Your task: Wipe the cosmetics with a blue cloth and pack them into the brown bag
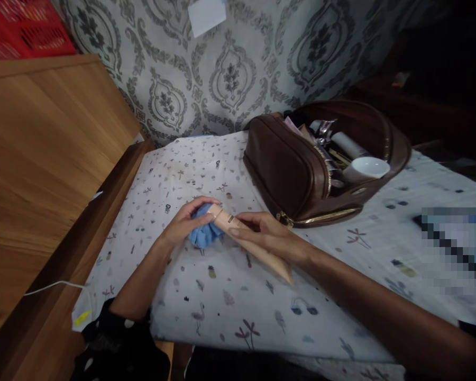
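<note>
A beige squeeze tube (257,248) lies slantwise between my hands, its capped end up to the left and its flat end down to the right. My right hand (264,233) is closed around the middle of the tube. With my left hand (188,219) I hold a crumpled blue cloth (204,233) against the capped end, fingers curled over it. Just beyond my right hand stands an unzipped brown cosmetic bag (285,159), filled with several items, among them a white cup-like container (367,168).
A white printed cloth (230,307) covers the surface under my hands. Wooden furniture (43,143) with a red plastic basket (24,32) on it rises at the left. A pixelated flat object (460,243) lies at the right. Patterned wallpaper (230,74) backs the scene.
</note>
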A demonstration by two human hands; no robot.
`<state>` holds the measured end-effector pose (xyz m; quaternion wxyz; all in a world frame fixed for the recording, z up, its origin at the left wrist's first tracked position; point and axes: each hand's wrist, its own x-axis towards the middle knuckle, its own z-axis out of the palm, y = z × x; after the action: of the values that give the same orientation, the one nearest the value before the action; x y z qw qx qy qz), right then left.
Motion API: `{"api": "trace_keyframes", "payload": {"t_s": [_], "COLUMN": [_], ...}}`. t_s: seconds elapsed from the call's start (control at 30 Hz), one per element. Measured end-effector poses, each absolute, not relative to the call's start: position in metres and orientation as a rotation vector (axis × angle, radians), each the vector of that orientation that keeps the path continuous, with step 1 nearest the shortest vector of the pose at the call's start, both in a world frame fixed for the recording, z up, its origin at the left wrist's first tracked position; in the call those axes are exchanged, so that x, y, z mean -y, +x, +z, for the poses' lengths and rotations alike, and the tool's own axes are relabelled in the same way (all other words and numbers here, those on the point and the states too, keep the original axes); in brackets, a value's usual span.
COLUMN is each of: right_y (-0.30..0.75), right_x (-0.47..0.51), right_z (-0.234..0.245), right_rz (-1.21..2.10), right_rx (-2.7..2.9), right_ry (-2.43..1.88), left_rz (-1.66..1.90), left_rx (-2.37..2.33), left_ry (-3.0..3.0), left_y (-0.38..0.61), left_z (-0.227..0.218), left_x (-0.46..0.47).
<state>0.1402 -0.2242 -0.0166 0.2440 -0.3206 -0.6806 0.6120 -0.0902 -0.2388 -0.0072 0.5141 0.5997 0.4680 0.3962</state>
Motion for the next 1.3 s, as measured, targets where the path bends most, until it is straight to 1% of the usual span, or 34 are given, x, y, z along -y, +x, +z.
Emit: {"api": "trace_keyframes", "payload": {"t_s": [0.07,0.23,0.3,0.43,0.53,0.67,0.87,1.07,1.3], "right_y": [0.1407,0.1394,0.1392,0.1403,0.1409,0.1405,0.1384,0.1378,0.139], "right_x": [0.2239,0.2238,0.2249,0.228,0.2292,0.2286,0.2279,0.2285,0.2263], "right_z": [-0.0145,-0.0141,-0.0141,-0.0123,-0.0108,-0.012,-0.0146,-0.0171,-0.0162], "right_rz": [1.764,1.668,1.767,2.08,2.096,2.085,2.366,2.365,2.566], "right_rx": [1.801,1.858,1.794,1.541,1.517,1.535,1.253,1.209,0.968], "right_ry": [-0.848,-0.887,-0.886,-0.87,-0.85,-0.871,-0.769,-0.769,-0.771], "left_rz": [0.933,0.938,0.914,0.904,0.918,0.915,0.911,0.93,0.921], "left_rx": [-1.082,-1.163,-1.185,-1.103,-1.058,-1.123,-1.037,-1.086,-1.04], "left_ry": [1.469,1.537,1.524,1.506,1.519,1.543,1.499,1.532,1.508], "left_y": [-0.094,-0.0896,-0.0882,-0.0925,-0.0936,-0.0896,-0.0932,-0.0876,-0.0919], "left_z": [-0.0043,-0.0062,-0.0073,-0.0044,-0.0033,-0.0064,-0.0048,-0.0076,-0.0049], "left_x": [0.2392,0.2387,0.2386,0.2395,0.2396,0.2388,0.24,0.2393,0.2403]}}
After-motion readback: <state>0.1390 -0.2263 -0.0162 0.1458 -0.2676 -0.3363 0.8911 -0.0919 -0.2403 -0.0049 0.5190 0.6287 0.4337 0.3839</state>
